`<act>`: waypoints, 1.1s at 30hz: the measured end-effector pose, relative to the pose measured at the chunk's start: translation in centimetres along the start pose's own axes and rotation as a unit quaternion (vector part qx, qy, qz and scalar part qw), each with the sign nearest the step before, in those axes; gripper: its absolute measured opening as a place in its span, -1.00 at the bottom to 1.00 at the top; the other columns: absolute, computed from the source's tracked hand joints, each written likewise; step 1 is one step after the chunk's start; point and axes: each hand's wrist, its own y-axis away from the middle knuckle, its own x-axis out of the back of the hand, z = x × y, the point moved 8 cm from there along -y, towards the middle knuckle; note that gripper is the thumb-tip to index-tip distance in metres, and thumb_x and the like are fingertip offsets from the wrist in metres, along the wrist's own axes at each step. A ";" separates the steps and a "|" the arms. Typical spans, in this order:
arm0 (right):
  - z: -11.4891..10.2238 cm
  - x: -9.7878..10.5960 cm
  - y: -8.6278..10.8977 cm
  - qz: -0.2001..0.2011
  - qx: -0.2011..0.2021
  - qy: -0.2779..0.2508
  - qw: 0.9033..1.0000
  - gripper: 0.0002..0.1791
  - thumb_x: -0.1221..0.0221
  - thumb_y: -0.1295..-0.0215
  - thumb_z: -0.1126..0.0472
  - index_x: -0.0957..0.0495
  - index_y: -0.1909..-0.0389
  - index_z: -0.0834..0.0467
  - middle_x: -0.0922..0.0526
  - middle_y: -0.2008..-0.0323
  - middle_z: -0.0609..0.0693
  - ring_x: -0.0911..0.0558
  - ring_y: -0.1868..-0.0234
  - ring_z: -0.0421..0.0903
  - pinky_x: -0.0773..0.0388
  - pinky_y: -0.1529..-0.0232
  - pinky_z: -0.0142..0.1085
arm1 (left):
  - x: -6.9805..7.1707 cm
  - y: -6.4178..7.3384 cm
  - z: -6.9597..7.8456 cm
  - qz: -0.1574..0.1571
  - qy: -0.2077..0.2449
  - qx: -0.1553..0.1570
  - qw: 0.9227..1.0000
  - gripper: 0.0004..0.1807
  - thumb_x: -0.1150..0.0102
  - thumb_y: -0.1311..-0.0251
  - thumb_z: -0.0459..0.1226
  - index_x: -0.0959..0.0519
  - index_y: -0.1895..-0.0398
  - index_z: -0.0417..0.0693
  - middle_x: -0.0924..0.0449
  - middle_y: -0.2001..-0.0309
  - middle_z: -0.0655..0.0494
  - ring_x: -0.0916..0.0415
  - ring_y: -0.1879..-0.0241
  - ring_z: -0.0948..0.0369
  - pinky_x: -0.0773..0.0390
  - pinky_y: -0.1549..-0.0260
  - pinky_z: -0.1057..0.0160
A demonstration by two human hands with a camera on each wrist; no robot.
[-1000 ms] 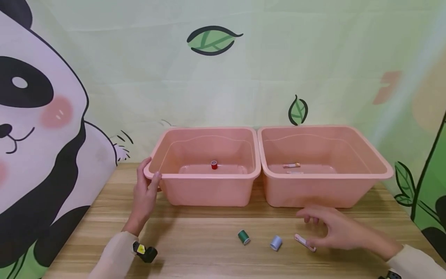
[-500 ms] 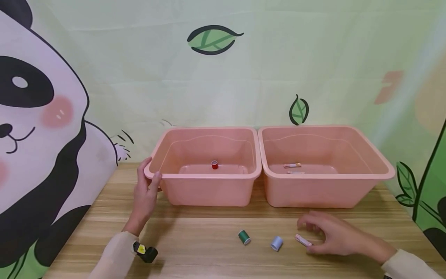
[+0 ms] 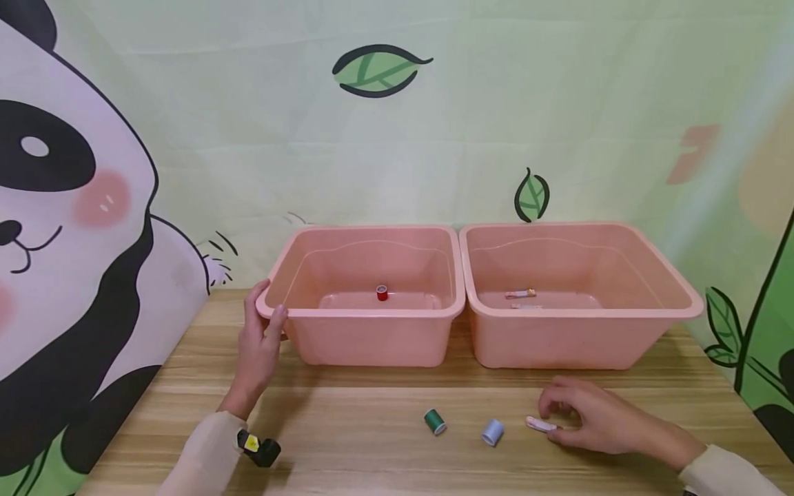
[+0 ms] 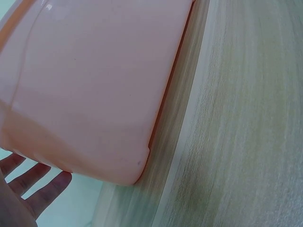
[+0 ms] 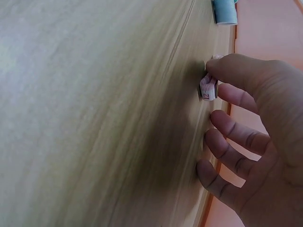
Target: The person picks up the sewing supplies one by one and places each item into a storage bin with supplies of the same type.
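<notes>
My right hand (image 3: 598, 420) is low over the table. Its thumb and index finger pinch a folded tape measure (image 3: 541, 424), whose printed numbers show on the tape (image 5: 207, 90) in the right wrist view. The other fingers are bent, apart from the tape. My left hand (image 3: 259, 348) grips the front left corner of the left pink plastic bin (image 3: 372, 337), with the thumb at the front rim and the fingers (image 4: 49, 189) along the side. Left of the tape lie a light blue thread spool (image 3: 493, 432) and a green thread spool (image 3: 435, 421).
A red thread spool (image 3: 382, 293) stands inside the left bin. Beside it, the right pink bin (image 3: 558, 341) contains a folded tape measure (image 3: 520, 294) and another pale strip (image 3: 527, 307), partly hidden by the rim. Behind the wooden table (image 3: 360, 427) hangs a panda-print cloth (image 3: 397, 151).
My right hand has lowered, and its thumb and index finger have closed on the tape measure, which has turned slightly. The left hand stays at the bin's corner.
</notes>
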 end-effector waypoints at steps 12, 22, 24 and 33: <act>0.2 -0.1 0.0 -0.004 -0.003 -0.017 1.000 -0.70 -0.48 -0.17 0.16 -0.54 0.33 -0.25 -0.49 0.25 -0.34 -0.46 0.29 -0.36 -0.49 0.33 -0.38 | 0.0 0.0 0.0 0.001 -0.002 0.001 1.000 -0.35 0.08 -0.60 -0.09 0.05 -0.62 0.34 -0.22 -0.52 0.05 -0.42 -0.28 -0.02 -0.62 0.14 0.45; 0.2 0.0 0.0 -0.001 -0.004 -0.014 1.000 -0.68 -0.49 -0.14 0.18 -0.53 0.34 -0.24 -0.48 0.27 -0.36 -0.46 0.29 -0.36 -0.48 0.32 -0.38 | 0.0 -0.1 -0.1 0.001 -0.005 0.002 1.000 -0.36 0.09 -0.59 0.00 0.04 -0.61 0.39 -0.22 -0.52 0.07 -0.41 -0.30 -0.07 -0.60 0.13 0.46; 0.2 0.0 0.0 -0.003 -0.006 -0.013 1.000 -0.68 -0.49 -0.15 0.18 -0.53 0.34 -0.24 -0.48 0.27 -0.36 -0.46 0.29 -0.36 -0.48 0.32 -0.38 | 0.0 -0.2 -0.2 0.000 -0.007 0.004 1.000 -0.36 0.09 -0.58 0.03 0.04 -0.61 0.40 -0.22 -0.52 0.09 -0.41 -0.30 -0.04 -0.61 0.13 0.46; 0.3 0.0 0.0 0.000 -0.006 -0.004 1.000 -0.67 -0.49 -0.12 0.20 -0.52 0.36 -0.24 -0.47 0.29 -0.36 -0.45 0.30 -0.37 -0.48 0.33 -0.39 | 0.1 -0.1 -0.2 0.002 -0.005 0.000 1.000 -0.37 0.09 -0.60 -0.09 0.03 -0.61 0.36 -0.23 -0.51 0.07 -0.43 -0.25 0.01 -0.63 0.15 0.43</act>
